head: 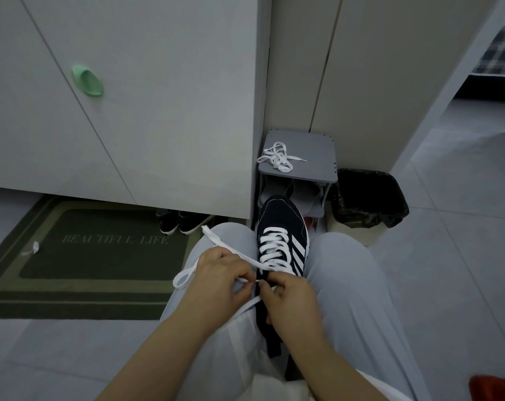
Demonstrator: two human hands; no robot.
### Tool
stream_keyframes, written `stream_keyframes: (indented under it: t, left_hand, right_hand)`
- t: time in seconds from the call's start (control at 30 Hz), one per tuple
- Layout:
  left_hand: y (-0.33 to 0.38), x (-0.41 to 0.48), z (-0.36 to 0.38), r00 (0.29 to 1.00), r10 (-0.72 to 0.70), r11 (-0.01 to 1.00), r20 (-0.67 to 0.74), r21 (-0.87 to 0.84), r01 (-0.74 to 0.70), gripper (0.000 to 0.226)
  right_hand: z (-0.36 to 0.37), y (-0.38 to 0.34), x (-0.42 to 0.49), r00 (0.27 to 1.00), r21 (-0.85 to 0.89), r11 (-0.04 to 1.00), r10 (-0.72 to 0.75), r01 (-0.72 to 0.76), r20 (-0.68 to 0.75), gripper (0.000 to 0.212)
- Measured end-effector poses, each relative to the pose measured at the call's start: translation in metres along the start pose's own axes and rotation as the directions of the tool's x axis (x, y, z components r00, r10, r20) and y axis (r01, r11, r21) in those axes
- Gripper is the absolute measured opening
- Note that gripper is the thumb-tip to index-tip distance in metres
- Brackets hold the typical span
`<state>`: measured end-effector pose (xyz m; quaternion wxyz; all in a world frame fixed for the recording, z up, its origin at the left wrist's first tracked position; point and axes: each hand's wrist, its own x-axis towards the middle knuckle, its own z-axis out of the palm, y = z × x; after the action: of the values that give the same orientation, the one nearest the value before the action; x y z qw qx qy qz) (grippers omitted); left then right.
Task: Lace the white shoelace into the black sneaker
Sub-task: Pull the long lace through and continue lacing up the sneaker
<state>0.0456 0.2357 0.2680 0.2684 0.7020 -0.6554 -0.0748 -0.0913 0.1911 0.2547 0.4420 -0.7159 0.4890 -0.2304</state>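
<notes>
– Pinching with both: the left hand [219, 282] holds a strand of the white shoelace [274, 251] between thumb and fingertips. The right hand [291, 302] closes its fingertips on the lace right beside them, the 2 hands touching.
– Where is the shoe from there?
– Directly under and beyond the pinch. The black sneaker [283, 224] lies between 2 knees in pale trousers [346, 285], toe pointing away, its near end hidden under the right hand.
– How far along is the lacing?
– White crossings fill the eyelets beyond the pinch, right up to it. 1 loose end runs away to the left of the grip over the left knee, a loop hangs off the left hand's outer side, and 1 more strand passes below that hand.
– Anything else around?
– Well beyond the toe, a spare white lace [277, 156] lies tangled on a grey stool [306, 146]. Right of that stands a black-lined bin [370, 198]. Far left of the grip lies a green doormat [100, 256].
</notes>
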Motion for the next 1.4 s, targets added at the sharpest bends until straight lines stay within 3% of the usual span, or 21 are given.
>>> stream_keyframes:
  t: [0.2, 0.3, 0.57, 0.67, 0.73, 0.83, 0.87, 0.93, 0.97, 1.0, 1.03, 1.07, 1.13, 1.17, 1.2, 1.27, 1.33, 1.4]
  left_hand:
    - [0.0, 0.002, 0.006, 0.998, -0.06, 0.998, 0.013, 0.031, 0.06, 0.015]
    - [-0.001, 0.003, 0.008, 0.997, -0.075, 0.997, 0.008, 0.032, 0.075, 0.003]
    - [0.002, 0.001, 0.005, 0.995, -0.056, 0.998, -0.079, 0.001, 0.056, 0.006]
    - [0.0, 0.005, 0.0, 0.992, -0.056, 0.998, -0.114, 0.011, 0.057, 0.021]
    - [-0.004, 0.013, -0.005, 0.997, -0.019, 0.992, -0.078, 0.124, 0.028, 0.034]
    - [-0.002, 0.032, -0.016, 0.999, 0.001, 0.962, 0.054, 0.272, -0.016, 0.031]
    - [-0.001, 0.037, -0.021, 0.994, -0.016, 0.961, 0.106, 0.275, -0.014, 0.028]
    - [-0.002, 0.044, -0.031, 0.978, -0.041, 0.972, 0.202, 0.234, -0.008, 0.021]
    - [-0.003, 0.046, -0.038, 0.971, -0.044, 0.978, 0.236, 0.208, -0.006, 0.019]
    - [-0.003, 0.047, -0.045, 0.967, -0.052, 0.986, 0.248, 0.167, 0.01, 0.018]
    - [-0.003, 0.047, -0.052, 0.965, -0.07, 0.992, 0.254, 0.121, 0.04, 0.016]
    - [-0.002, 0.046, -0.058, 0.962, -0.087, 0.994, 0.26, 0.088, 0.066, 0.014]
    - [0.0, 0.046, -0.065, 0.962, -0.102, 0.994, 0.253, 0.058, 0.091, 0.01]
    - [0.001, 0.046, -0.066, 0.965, -0.108, 0.994, 0.239, 0.04, 0.101, 0.009]
    - [0.002, 0.045, -0.067, 0.967, -0.117, 0.993, 0.226, 0.015, 0.116, 0.008]
    - [0.003, 0.044, -0.068, 0.967, -0.145, 0.986, 0.207, -0.056, 0.16, 0.008]
    - [0.003, 0.042, -0.073, 0.963, -0.172, 0.975, 0.205, -0.103, 0.196, 0.007]
    - [0.002, 0.042, -0.079, 0.962, -0.182, 0.971, 0.204, -0.12, 0.209, 0.01]
  right_hand:
    - [-0.003, 0.003, 0.0, 0.999, 0.055, 0.998, -0.004, 0.002, 0.035, 0.024]
    - [-0.009, 0.001, -0.003, 0.996, 0.037, 0.999, 0.001, -0.005, 0.092, 0.03]
    - [-0.013, -0.003, -0.004, 0.99, -0.363, 0.922, -0.141, 0.133, 0.005, 0.018]
    - [-0.033, -0.007, -0.006, 0.98, -0.364, 0.918, -0.191, 0.16, -0.05, 0.013]
    - [-0.052, -0.01, -0.004, 0.975, -0.233, 0.963, -0.173, 0.136, -0.143, 0.01]
    - [-0.079, -0.023, -0.003, 0.968, 0.23, 0.966, -0.056, 0.114, -0.244, 0.013]
    - [-0.086, -0.027, -0.003, 0.976, 0.449, 0.888, 0.003, 0.096, -0.216, 0.014]
    - [-0.099, -0.034, -0.002, 0.99, 0.818, 0.573, 0.071, 0.059, -0.121, 0.018]
    - [-0.104, -0.035, -0.002, 0.989, 0.901, 0.429, 0.094, 0.062, -0.112, 0.019]
    - [-0.109, -0.034, -0.003, 0.986, 0.924, 0.375, 0.111, 0.075, -0.125, 0.02]
    - [-0.113, -0.032, -0.002, 0.981, 0.89, 0.446, 0.113, 0.092, -0.158, 0.02]
    - [-0.113, -0.029, -0.002, 0.978, 0.781, 0.617, 0.084, 0.099, -0.19, 0.021]
    - [-0.098, -0.023, -0.002, 0.985, 0.331, 0.936, -0.068, 0.119, -0.161, 0.018]
    - [-0.089, -0.021, -0.001, 0.989, 0.095, 0.986, -0.126, 0.133, -0.079, 0.012]
    - [-0.079, -0.018, -0.001, 0.991, -0.117, 0.984, -0.133, 0.134, 0.016, 0.008]
    - [-0.065, -0.012, 0.0, 0.987, -0.474, 0.867, -0.115, 0.154, 0.111, 0.021]
    - [-0.066, -0.012, 0.002, 0.993, -0.593, 0.797, -0.084, 0.116, 0.082, 0.029]
    - [-0.073, -0.012, 0.004, 0.994, -0.595, 0.798, -0.048, 0.098, 0.099, 0.027]
